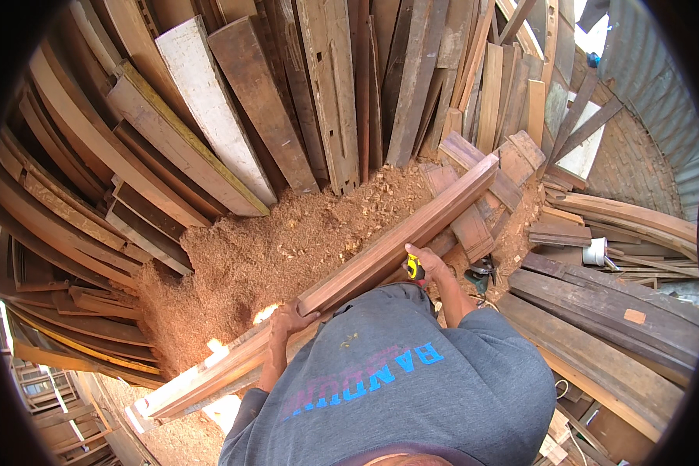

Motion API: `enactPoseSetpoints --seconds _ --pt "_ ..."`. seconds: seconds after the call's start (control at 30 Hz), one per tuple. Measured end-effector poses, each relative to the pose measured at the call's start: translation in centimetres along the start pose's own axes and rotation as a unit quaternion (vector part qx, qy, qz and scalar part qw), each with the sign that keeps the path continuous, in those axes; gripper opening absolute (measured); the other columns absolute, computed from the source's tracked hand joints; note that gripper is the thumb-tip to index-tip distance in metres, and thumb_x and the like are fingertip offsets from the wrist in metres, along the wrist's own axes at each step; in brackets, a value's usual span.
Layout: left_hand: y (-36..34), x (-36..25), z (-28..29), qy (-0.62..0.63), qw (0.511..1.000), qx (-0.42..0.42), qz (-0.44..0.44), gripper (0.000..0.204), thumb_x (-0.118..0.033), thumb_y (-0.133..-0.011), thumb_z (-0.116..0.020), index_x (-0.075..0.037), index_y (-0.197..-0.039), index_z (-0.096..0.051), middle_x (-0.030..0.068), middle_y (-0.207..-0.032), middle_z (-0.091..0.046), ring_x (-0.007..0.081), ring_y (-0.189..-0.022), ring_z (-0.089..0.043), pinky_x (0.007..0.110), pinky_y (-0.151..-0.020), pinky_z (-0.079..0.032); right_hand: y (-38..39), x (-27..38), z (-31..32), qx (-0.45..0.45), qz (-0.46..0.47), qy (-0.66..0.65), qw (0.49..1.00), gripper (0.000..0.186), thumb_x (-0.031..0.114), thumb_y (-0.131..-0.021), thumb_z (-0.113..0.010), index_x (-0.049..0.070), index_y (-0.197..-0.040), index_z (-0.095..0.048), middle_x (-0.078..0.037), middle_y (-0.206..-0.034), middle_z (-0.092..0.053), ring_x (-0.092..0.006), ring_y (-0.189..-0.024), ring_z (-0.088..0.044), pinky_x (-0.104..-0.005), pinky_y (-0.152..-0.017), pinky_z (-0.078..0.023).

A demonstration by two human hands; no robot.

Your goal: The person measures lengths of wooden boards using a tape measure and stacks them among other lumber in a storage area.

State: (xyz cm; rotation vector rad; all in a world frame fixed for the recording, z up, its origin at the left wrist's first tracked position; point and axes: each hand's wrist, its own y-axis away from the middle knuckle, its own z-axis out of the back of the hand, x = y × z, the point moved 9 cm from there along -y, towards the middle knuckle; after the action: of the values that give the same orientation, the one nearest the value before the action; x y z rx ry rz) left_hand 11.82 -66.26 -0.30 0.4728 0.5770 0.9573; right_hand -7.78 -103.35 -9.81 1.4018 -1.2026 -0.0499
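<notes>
A long reddish-brown wooden beam (373,256) runs diagonally from the lower left to the upper right in front of my body. My left hand (287,320) is closed over the beam left of its middle, the thumb lying along the wood. Close to the beam's near edge, my right hand (435,268) holds a yellow and black tape measure (415,268); no drawn-out blade can be made out. The beam's far right end lies over short stacked wood blocks (470,229). Bright sunlight hits the wood and the ground around my left hand.
Wood shavings (248,241) cover the ground beyond the beam. Many old planks (264,101) lean upright along the far and left sides. On the right are stacked boards (606,311), a white container (595,252) and a dark green power tool (480,278) near my right elbow.
</notes>
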Motion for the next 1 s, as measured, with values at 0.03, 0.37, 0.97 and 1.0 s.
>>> enactPoseSetpoints --seconds 0.03,0.37,0.97,1.0 --pt "-0.05 0.02 -0.04 0.000 1.000 0.000 0.000 0.080 -0.069 -0.067 -0.071 -0.003 -0.111 -0.064 0.0196 -0.092 -0.071 0.0356 -0.090 -0.069 0.044 -0.078 -0.052 -0.11 -0.03 0.11 -0.002 0.006 0.003 1.000 0.054 0.050 -0.085 -0.071 -0.003 -0.088 -0.063 -0.014 -0.071 -0.064 -0.0223 -0.058 -0.064 -0.0352 -0.049 -0.053" --pt "0.02 -0.03 0.18 -0.003 1.000 -0.018 -0.002 0.077 -0.069 -0.066 -0.072 -0.006 -0.110 -0.065 0.0172 -0.090 -0.071 0.0354 -0.091 -0.069 0.045 -0.080 -0.052 -0.07 -0.05 0.01 -0.001 -0.007 -0.002 1.000 0.056 0.049 -0.082 -0.075 -0.004 -0.093 -0.061 -0.012 -0.073 -0.063 -0.0225 -0.062 -0.065 -0.0376 -0.049 -0.053" --pt "-0.17 0.05 0.19 -0.001 1.000 -0.023 -0.005 0.076 -0.068 -0.065 -0.073 -0.005 -0.106 -0.067 0.0173 -0.088 -0.071 0.0342 -0.089 -0.069 0.043 -0.077 -0.053 0.23 0.33 -0.12 -0.010 0.007 0.000 1.000 0.052 0.049 -0.084 -0.072 -0.001 -0.082 -0.063 -0.013 -0.067 -0.063 -0.0228 -0.058 -0.065 -0.0350 -0.047 -0.053" --pt "-0.17 0.08 0.15 -0.005 1.000 -0.020 -0.004 0.076 -0.068 -0.065 -0.073 -0.005 -0.106 -0.067 0.0173 -0.088 -0.071 0.0341 -0.089 -0.069 0.043 -0.077 -0.053 0.33 0.43 -0.22 -0.009 0.010 -0.001 1.000 0.052 0.050 -0.084 -0.072 -0.002 -0.082 -0.063 -0.013 -0.068 -0.063 -0.0228 -0.057 -0.065 -0.0349 -0.047 -0.053"
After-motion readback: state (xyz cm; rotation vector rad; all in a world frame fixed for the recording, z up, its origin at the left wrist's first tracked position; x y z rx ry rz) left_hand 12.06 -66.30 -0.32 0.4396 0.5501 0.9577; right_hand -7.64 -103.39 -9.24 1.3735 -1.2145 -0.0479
